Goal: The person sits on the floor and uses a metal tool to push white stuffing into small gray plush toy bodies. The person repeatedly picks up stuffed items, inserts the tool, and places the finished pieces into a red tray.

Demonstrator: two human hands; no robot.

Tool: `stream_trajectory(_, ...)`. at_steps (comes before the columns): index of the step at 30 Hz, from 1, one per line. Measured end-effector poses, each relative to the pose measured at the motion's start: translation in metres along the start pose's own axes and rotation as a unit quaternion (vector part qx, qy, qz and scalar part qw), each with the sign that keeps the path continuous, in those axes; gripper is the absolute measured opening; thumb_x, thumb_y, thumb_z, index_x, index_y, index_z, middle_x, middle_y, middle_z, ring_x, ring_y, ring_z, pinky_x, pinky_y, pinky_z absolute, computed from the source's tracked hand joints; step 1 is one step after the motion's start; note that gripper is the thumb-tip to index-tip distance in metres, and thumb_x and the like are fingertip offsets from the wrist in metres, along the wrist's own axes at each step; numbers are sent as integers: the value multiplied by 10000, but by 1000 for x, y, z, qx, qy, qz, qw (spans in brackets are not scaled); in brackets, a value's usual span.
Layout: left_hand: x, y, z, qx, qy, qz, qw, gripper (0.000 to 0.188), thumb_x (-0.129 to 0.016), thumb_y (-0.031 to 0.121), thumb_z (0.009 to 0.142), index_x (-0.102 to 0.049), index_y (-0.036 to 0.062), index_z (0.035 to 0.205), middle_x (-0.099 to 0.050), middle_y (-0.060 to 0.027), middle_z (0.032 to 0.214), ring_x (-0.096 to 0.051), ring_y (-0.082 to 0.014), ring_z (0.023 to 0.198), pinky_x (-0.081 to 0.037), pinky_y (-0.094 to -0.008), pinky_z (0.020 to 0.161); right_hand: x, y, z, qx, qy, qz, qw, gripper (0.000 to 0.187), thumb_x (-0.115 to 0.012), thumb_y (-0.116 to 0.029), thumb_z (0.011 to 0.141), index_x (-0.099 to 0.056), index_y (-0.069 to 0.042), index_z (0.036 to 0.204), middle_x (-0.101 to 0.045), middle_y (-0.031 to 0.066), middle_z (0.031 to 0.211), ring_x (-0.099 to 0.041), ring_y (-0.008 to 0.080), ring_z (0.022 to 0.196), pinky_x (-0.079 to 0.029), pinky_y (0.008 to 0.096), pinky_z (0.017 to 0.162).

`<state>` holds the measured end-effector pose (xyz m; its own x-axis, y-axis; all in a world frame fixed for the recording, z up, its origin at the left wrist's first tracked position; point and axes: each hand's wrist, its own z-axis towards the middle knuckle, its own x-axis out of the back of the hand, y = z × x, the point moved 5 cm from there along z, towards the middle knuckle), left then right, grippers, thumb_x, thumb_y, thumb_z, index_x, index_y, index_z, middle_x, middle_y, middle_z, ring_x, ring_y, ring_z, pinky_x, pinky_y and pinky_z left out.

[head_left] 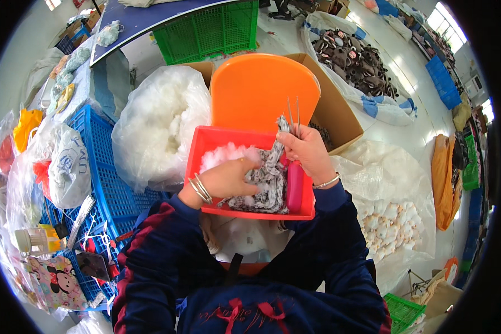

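A shallow red tray [196,146] sits in front of me, with white stuffing [228,156] and several grey-and-white fuzzy fabric pieces [264,192] inside. Over its left part is my left hand [234,177], beside the stuffing; thumb and forefinger are apart, the other fingers partly hidden. My right hand [309,153] is closed above the tray's right side. It grips metal tweezers [293,114], prongs pointing up, together with a narrow grey fuzzy fabric piece [281,133]. Below this hand, a magenta object [294,186] lies along the tray's right wall.
Behind the tray stands an orange chair back [264,83], beside a cardboard box [339,119]. A clear bag of white stuffing [164,122] is to the left, past it blue crates [103,172]. On the right lies a sack of small pale pieces [392,222]; farther off, dark plush toys [350,58].
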<state>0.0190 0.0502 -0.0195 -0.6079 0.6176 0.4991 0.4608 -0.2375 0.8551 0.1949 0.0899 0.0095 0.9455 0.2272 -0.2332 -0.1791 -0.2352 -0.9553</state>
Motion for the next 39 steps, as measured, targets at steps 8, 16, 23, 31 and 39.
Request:
stream_trajectory(8,11,14,3,92,77,-271,955,213,-647,221,924,-691,12,920,-646,10,709,-567,-48,637,-455,-198,600,-11,1,-2,-9,-16,12,1000,153,-571,-174,975,-561,-30,926,-540,5,695,-417,40,516,-325,193,472)
stream_trajectory(16,52,4,-10,66,245,-381,889,181,-617,188,953,-659,20,899,-683,-31,792,-687,-111,759,-477,-203,601,-7,0,-13,58,-99,-248,962,130,-561,-132,966,-553,-5,989,-564,-2,813,-517,56,738,-433,222,661)
stream_trajectory(23,60,-2,-13,52,290,-332,896,196,-623,189,951,-659,1,908,-658,-18,821,-694,-114,740,-458,-205,577,-9,-2,-12,58,-100,-250,961,130,-601,-107,946,-576,8,1003,-583,-19,847,-526,34,749,-436,207,663)
stream_trajectory(31,61,-3,-14,60,297,-312,900,193,-622,178,950,-669,-9,948,-648,-17,849,-696,-114,745,-450,-205,573,-14,-3,-12,89,-90,-255,959,91,-607,-75,935,-589,11,956,-580,-22,795,-513,32,722,-422,212,627)
stream_trajectory(39,60,-6,-12,57,270,-356,893,205,-616,179,951,-677,-12,993,-699,-44,904,-694,-116,767,-483,-206,612,-14,-11,-15,112,-77,-293,946,81,-609,-68,925,-591,10,913,-572,-15,761,-492,43,686,-412,221,606)
